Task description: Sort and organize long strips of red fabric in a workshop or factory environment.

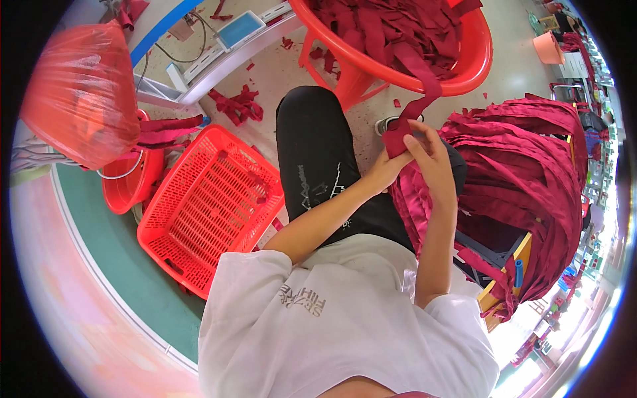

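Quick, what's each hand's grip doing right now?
Left hand: grip closed, holding the long, flat, dark red fabric strip.
Right hand: grip closed, holding the same strip beside the left hand.

The person is wearing a loose white T-shirt (371,325), creasing across the front. A rounded neckline (358,375) is showing at the view's lower edge. Short, wide sleeves (245,278) are ending near the elbows. Grey-brown lettering (302,300) is marking the chest. Black trousers (308,126) are covering the legs, pale lettering (305,189) and thin white line-work (336,180) running along the left thigh. Hands (431,160) and forearms (332,209) are going bare.
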